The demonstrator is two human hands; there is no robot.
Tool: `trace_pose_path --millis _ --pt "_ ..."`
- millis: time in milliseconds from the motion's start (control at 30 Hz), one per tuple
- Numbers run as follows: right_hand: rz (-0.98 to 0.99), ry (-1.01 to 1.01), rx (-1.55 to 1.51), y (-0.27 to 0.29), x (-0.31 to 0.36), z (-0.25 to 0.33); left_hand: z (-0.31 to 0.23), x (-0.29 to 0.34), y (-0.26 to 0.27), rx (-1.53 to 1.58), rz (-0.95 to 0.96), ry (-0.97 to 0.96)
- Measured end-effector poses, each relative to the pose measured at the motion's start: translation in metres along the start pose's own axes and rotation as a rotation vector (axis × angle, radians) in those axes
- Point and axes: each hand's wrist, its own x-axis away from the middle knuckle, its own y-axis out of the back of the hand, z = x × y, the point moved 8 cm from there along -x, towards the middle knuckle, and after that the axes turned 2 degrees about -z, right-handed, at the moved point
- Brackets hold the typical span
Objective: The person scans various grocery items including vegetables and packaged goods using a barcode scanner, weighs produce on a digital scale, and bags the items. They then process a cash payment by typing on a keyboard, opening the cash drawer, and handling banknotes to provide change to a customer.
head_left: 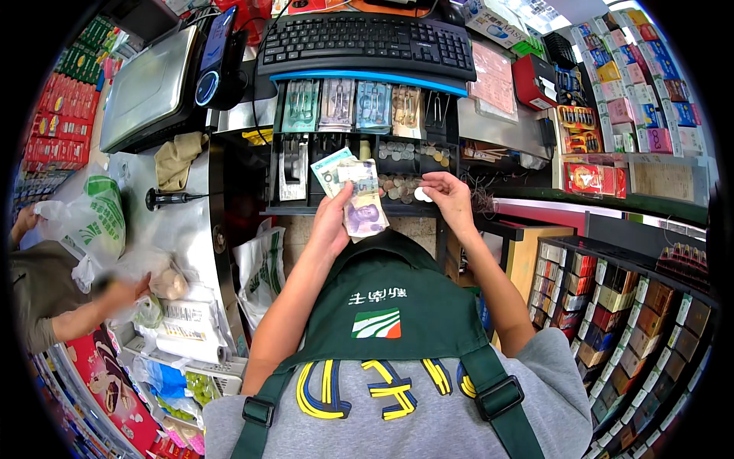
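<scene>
My left hand (329, 226) is closed around a few banknotes (365, 206), one purple and one blue-green, fanned over the front of an open cash drawer (313, 208). At the drawer's front right, my right hand (453, 200) pinches a silvery coin (421, 195) between thumb and fingertips. Beside those fingertips, loose coins (397, 185) fill the front coin compartment. More coins (397, 151) lie in the compartment behind it. Sorted banknotes (375, 107) sit in the back row under wire clips.
A black keyboard (367, 46) rests above the drawer. To the left are a scale (149, 92), a brown cloth (180, 161) and a steel counter (202, 241). Another person's blurred hand (118, 298) is near a bag of round goods (170, 279). Shelves of small boxes (612, 306) line the right.
</scene>
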Motion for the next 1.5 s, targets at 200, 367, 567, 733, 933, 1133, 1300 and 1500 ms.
trace_pose_path --millis 200,367,567,733,933,1133,1300,1500 --pt "-0.028 0.067 -0.207 -0.024 0.006 0.054 0.032 -0.019 -0.025 0.195 0.077 0.153" --pt "-0.254 0.505 0.607 0.017 -0.005 0.081 0.023 -0.018 -0.027 0.337 0.189 0.176" --pt "-0.006 0.837 1.114 -0.055 -0.002 0.084 0.007 -0.017 -0.017 0.358 0.167 0.129" --pt "0.045 0.823 1.034 -0.048 -0.009 0.08 -0.007 -0.018 -0.016 0.229 0.078 0.057" --pt "-0.015 0.743 0.492 -0.052 -0.015 0.147 -0.017 -0.033 -0.019 0.336 0.065 0.049" --pt "-0.044 0.766 0.547 -0.04 -0.032 0.159 -0.045 -0.041 -0.036 0.367 0.148 -0.048" --pt "0.31 0.763 0.586 -0.061 -0.038 0.117 -0.073 -0.038 -0.035 0.406 0.123 -0.181" --pt "0.527 0.663 0.798 -0.087 -0.065 0.096 -0.092 -0.031 -0.026 0.407 0.069 -0.311"
